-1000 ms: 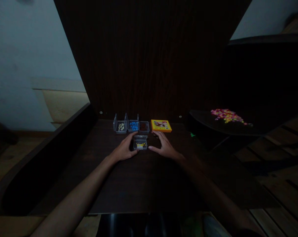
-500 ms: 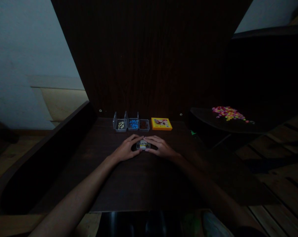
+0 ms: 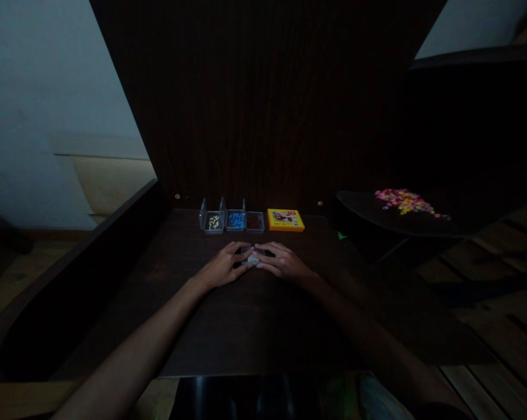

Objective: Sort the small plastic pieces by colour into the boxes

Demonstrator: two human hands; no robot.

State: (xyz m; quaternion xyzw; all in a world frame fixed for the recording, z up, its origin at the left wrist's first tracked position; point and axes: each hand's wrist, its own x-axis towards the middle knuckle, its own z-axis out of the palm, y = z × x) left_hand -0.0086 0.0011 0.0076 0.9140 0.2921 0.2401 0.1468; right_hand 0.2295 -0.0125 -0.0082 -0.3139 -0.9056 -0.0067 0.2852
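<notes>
Between my two hands, on the dark wooden tabletop, sits a small clear plastic box (image 3: 253,260). My left hand (image 3: 224,264) grips its left side, thumb at the near edge and fingers over the far part. From the right, my right hand (image 3: 284,261) holds it the same way, fingertips of both hands almost meeting on top. Fingers hide much of the box, and its contents cannot be made out. Just beyond stand three clear boxes: one with pale yellow pieces (image 3: 213,223), one with blue pieces (image 3: 236,220), one with dark brown pieces (image 3: 255,222).
Right of the boxes lies a yellow-orange carton (image 3: 285,220). A heap of pink, yellow and orange pieces (image 3: 406,201) rests on a dark side shelf at the right. A tall dark panel (image 3: 267,105) rises behind the tabletop, and a low side wall (image 3: 84,274) bounds the left.
My fingers have shifted slightly lower and closer together over the clear box. The yellow and white strip seen in it before no longer shows; its top looks greyish white.
</notes>
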